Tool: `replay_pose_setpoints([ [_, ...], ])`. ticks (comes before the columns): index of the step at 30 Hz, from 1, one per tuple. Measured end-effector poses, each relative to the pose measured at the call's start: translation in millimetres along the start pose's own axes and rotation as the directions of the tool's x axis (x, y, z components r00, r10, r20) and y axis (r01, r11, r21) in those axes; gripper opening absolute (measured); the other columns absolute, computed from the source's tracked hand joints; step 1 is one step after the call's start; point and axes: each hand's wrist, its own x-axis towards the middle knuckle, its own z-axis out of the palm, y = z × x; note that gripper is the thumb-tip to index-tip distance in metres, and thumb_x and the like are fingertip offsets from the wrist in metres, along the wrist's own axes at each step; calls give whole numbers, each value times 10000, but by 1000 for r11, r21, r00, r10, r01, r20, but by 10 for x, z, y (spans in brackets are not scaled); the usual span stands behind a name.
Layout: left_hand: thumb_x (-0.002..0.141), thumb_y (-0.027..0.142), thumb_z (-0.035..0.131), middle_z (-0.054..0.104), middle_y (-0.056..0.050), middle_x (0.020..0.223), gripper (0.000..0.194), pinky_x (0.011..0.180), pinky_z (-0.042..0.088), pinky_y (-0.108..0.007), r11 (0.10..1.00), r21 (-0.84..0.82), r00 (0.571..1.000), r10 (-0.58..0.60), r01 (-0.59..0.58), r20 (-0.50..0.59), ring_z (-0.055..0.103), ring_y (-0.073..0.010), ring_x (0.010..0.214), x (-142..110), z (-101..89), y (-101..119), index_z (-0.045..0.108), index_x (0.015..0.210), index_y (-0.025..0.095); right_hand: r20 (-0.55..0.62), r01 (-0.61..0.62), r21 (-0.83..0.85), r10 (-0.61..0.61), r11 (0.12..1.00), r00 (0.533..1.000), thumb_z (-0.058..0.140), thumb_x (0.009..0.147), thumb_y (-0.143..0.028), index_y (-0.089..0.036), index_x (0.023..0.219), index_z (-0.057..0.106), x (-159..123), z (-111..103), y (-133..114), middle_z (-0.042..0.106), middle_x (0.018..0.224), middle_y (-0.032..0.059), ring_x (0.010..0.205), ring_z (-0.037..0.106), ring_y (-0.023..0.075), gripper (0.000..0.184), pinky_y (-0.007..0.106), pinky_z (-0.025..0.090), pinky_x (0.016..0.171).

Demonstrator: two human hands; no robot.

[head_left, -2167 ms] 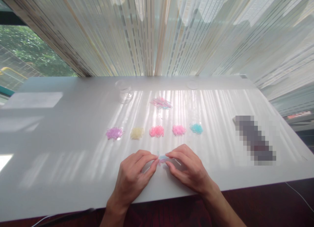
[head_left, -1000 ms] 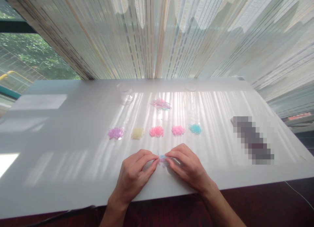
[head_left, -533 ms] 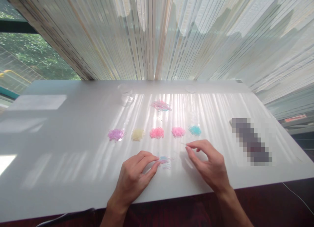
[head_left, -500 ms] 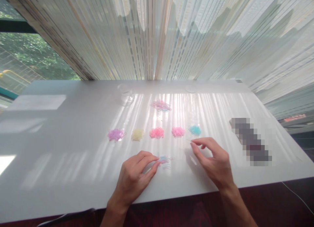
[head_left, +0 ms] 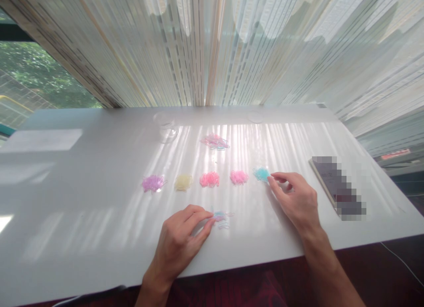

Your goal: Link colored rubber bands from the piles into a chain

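Note:
Thumb and forefinger of my left hand (head_left: pixel 185 232) pinch the left edge of a small mixed pile of pastel paper clips (head_left: pixel 221 217) near the front of the table. My right hand (head_left: pixel 294 196) reaches the right edge of the teal paper clip pile (head_left: pixel 261 174), its thumb and forefinger closed together on a clip too small to see clearly. To the left of the teal pile lie, in a row, pink (head_left: pixel 239 177), coral-red (head_left: pixel 210 179), yellow (head_left: pixel 183 182) and purple (head_left: pixel 153 183) paper clip piles.
Behind the row lies a loose mixed heap of paper clips (head_left: pixel 215 141). A clear jar (head_left: pixel 166 129) stands at the back left, and a clear round lid (head_left: pixel 255 117) lies at the back. A blurred-out phone (head_left: pixel 338 187) rests on the white table (head_left: pixel 99 218) at right. Striped curtains (head_left: pixel 198 46) hang behind.
My right hand has moved right and away from me, carrying a pale clip to the teal pile's edge. My left hand stays at the small mixed pile. The view has shifted slightly.

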Motion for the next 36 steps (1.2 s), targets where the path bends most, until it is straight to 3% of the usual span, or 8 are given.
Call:
replay_pose_setpoints([
  [8,960,154,672,705,-20,882,76,667,520,-261,1000,27,1000,15,-15,-1,684,-155,776,9,14,-1,696,1011,205,-85,149,53,-144,987,986,642,971,-210,-207,975,697,-138,-99,-194,709,841,50,764,655,205,55,329,542,633],
  [11,934,165,694,705,-24,890,105,698,517,-305,995,82,999,50,-50,8,670,-176,777,13,17,0,697,1028,212,55,240,214,-257,947,965,631,971,-155,-227,1027,682,-274,-92,-386,700,886,49,818,664,206,104,343,571,712],
  [15,922,178,684,693,-29,888,124,695,491,-327,989,135,998,54,-57,30,639,-182,752,23,18,3,705,1035,223,300,269,395,-400,878,866,624,976,-153,-224,1111,667,-417,-10,-607,688,929,56,857,645,210,159,358,587,742],
  [20,934,165,642,693,-22,868,105,700,465,-326,987,154,999,45,-47,15,637,-175,749,35,30,7,705,1003,214,353,256,414,-413,874,840,636,966,-165,-221,1079,669,-473,107,-728,674,909,54,838,621,213,130,375,568,739],
  [36,1008,163,587,703,-15,874,142,705,485,-312,994,75,997,74,-75,16,637,-159,752,18,-12,-1,717,998,221,293,288,436,-437,853,851,643,962,-161,-216,1074,678,-512,207,-806,674,889,48,824,606,206,130,361,565,732],
])
